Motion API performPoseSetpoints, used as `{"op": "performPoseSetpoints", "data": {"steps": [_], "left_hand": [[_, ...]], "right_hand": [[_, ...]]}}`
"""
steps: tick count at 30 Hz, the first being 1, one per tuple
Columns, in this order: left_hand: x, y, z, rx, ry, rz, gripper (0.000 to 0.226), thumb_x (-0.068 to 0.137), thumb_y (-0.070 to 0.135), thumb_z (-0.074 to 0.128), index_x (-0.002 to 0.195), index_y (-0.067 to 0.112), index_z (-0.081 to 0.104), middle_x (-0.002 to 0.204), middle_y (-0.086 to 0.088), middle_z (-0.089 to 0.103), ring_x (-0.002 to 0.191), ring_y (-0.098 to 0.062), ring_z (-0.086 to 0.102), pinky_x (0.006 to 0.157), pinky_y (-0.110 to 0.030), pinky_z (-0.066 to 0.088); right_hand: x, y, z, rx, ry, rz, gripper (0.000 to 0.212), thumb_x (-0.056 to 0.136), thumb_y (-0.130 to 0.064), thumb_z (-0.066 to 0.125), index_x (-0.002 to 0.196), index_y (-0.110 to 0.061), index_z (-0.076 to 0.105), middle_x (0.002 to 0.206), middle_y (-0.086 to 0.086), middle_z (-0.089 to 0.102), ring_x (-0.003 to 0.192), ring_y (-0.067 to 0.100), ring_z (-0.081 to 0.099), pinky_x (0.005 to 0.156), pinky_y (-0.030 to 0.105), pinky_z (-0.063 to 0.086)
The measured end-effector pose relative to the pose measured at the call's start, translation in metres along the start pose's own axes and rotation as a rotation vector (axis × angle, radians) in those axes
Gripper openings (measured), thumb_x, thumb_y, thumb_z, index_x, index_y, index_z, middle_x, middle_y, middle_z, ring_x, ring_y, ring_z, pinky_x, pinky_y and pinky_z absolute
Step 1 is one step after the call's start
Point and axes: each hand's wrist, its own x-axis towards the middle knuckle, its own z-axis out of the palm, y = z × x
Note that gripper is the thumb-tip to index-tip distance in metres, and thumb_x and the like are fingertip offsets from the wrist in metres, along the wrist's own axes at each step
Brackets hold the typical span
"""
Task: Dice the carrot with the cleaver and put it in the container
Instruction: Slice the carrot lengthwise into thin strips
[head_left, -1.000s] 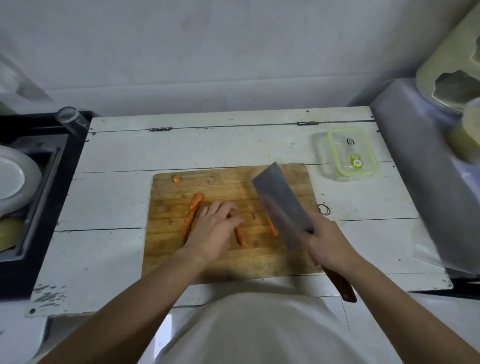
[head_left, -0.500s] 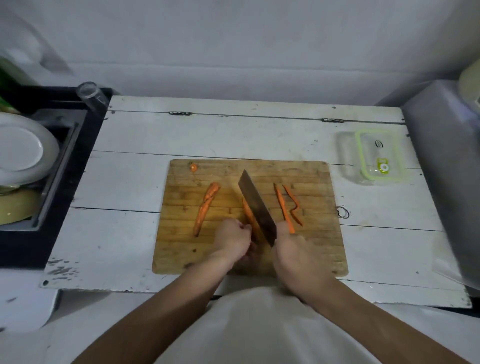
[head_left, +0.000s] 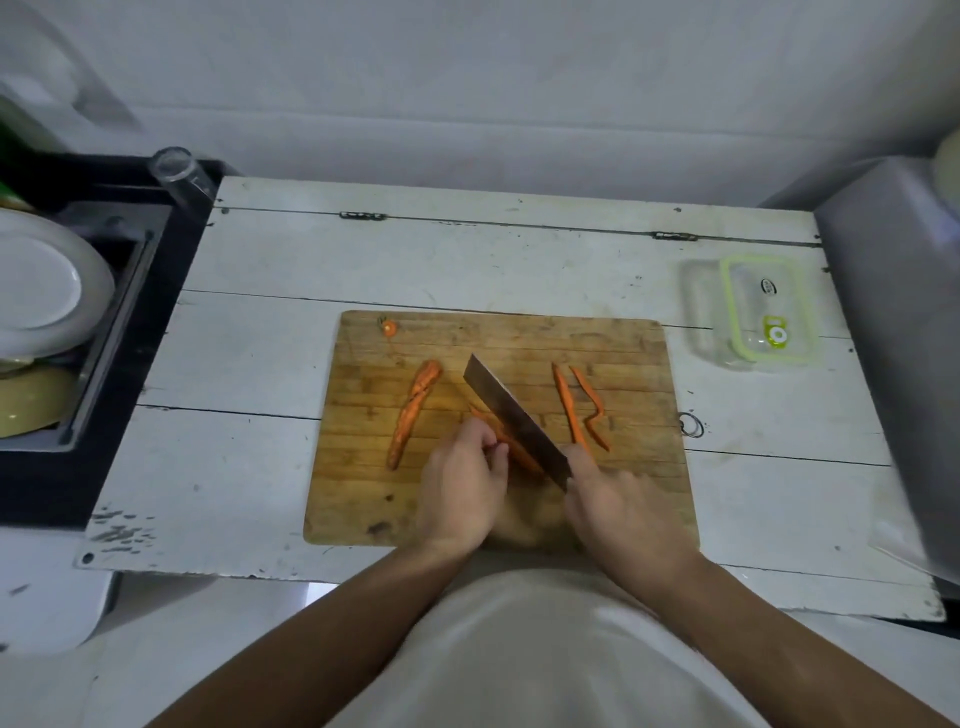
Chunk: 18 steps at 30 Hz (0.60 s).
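Note:
On the wooden cutting board (head_left: 623, 343) my left hand (head_left: 462, 488) holds a carrot piece (head_left: 514, 449) down with curled fingers. My right hand (head_left: 618, 512) grips the cleaver (head_left: 511, 418), whose blade stands edge-down along that piece. A long carrot strip (head_left: 413, 413) lies left of the blade. Two thin carrot strips (head_left: 569, 408) lie to its right. A small carrot end (head_left: 388, 327) sits near the board's far left corner. The clear container with a green rim (head_left: 756, 312) stands on the table to the far right.
The board lies on a white wooden table (head_left: 260, 364). A sink with a white plate (head_left: 41, 291) and a yellow bowl (head_left: 31, 400) is at the left. A glass (head_left: 179, 171) stands at the sink corner. A grey covered object (head_left: 898, 338) borders the right.
The cleaver came down from a raised, flat-facing pose at the right to stand edge-down on the carrot piece. My left hand curled and drew back toward me. The view shifted.

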Motion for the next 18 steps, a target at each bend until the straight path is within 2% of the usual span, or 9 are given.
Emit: {"op": "performPoseSetpoints", "data": {"steps": [1,3,5,7,11,14,18], "left_hand": [[-0.002,-0.01,0.001,0.068,0.054,0.18,0.004,0.099,0.025,0.063,0.097,0.021,0.064,0.101,0.006,0.06,0.086,-0.01,0.06,0.075,-0.027,0.052],[-0.005,-0.03,0.004,0.174,0.029,0.426,0.017,0.1,0.025,0.058,0.108,0.015,0.068,0.116,0.0,0.056,0.105,-0.016,0.059,0.087,-0.031,0.053],[-0.009,-0.049,0.008,0.256,-0.048,0.527,0.032,0.102,0.03,0.05,0.121,0.011,0.067,0.129,-0.003,0.057,0.126,-0.02,0.055,0.101,-0.039,0.052],[-0.014,-0.061,0.011,0.312,-0.059,0.613,0.04,0.103,0.029,0.05,0.132,0.006,0.064,0.138,-0.009,0.057,0.141,-0.025,0.046,0.115,-0.043,0.042],[-0.019,-0.067,0.01,0.444,-0.084,0.723,0.051,0.104,0.034,0.048,0.145,0.003,0.053,0.151,-0.013,0.051,0.15,-0.027,0.034,0.123,-0.046,0.03],[-0.016,-0.068,0.011,0.497,-0.093,0.784,0.054,0.103,0.036,0.048,0.146,0.003,0.052,0.152,-0.014,0.05,0.15,-0.027,0.034,0.125,-0.046,0.025],[-0.014,-0.065,0.008,0.501,-0.087,0.807,0.056,0.101,0.035,0.051,0.146,0.002,0.052,0.152,-0.015,0.051,0.149,-0.028,0.036,0.125,-0.044,0.025]], "right_hand": [[0.001,0.005,-0.003,0.011,-0.005,0.01,0.03,0.102,-0.024,0.039,0.132,-0.026,0.038,0.093,0.009,0.072,0.082,0.039,0.067,0.069,0.044,0.053],[0.003,0.013,-0.006,0.023,0.0,0.033,0.032,0.102,-0.024,0.04,0.133,-0.024,0.039,0.091,0.011,0.071,0.083,0.041,0.065,0.069,0.045,0.052],[0.004,0.015,-0.006,0.016,-0.001,0.037,0.033,0.101,-0.025,0.04,0.134,-0.023,0.04,0.09,0.011,0.07,0.084,0.041,0.065,0.067,0.043,0.05],[0.003,0.012,-0.005,0.009,-0.015,0.025,0.034,0.102,-0.024,0.04,0.136,-0.024,0.038,0.092,0.011,0.07,0.085,0.039,0.065,0.066,0.041,0.049],[0.0,0.008,-0.001,-0.033,-0.041,-0.015,0.029,0.103,-0.022,0.039,0.132,-0.023,0.039,0.091,0.01,0.069,0.084,0.037,0.066,0.062,0.039,0.047],[-0.001,0.005,-0.001,-0.038,-0.06,-0.033,0.027,0.103,-0.023,0.038,0.13,-0.024,0.037,0.092,0.009,0.069,0.084,0.035,0.067,0.06,0.036,0.038],[0.001,0.004,0.002,-0.066,-0.051,-0.043,0.028,0.103,-0.023,0.037,0.131,-0.022,0.037,0.093,0.007,0.069,0.083,0.035,0.067,0.06,0.036,0.041]]}}
